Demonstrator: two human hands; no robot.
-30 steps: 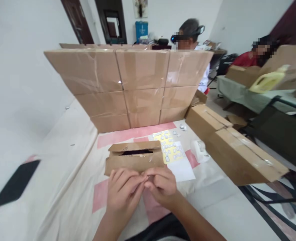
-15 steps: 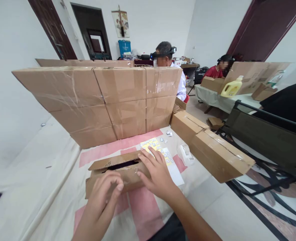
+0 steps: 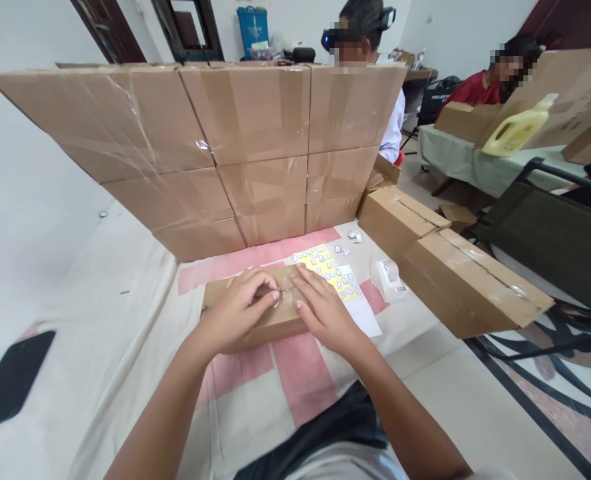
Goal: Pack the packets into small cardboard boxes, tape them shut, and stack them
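Note:
On the cloth in front of me lies a small cardboard box (image 3: 270, 328), its top flaps closed together. My left hand (image 3: 245, 303) rests on the box's left part, fingers curled and thumb drawn close to them near the seam; what they pinch, if anything, is too small to make out. A shiny bit of clear tape (image 3: 287, 298) shows at the seam between the hands. My right hand (image 3: 328, 310) lies over the box's right end, fingers stretched out on the top. Behind it are yellow and white sheets with small outlined labels (image 3: 333, 272).
A white tape dispenser (image 3: 388, 280) stands right of the sheets, near crumpled scraps (image 3: 354, 236). Stacked cardboard boxes (image 3: 255, 167) wall off the back, and long boxes (image 3: 475, 273) line the right. Two people sit beyond. A dark flat object (image 3: 13, 380) is at left.
The box's top flaps, gaping before, are now closed. My left hand has moved onto the top near the seam, and my right hand lies flatter. The view has tilted down.

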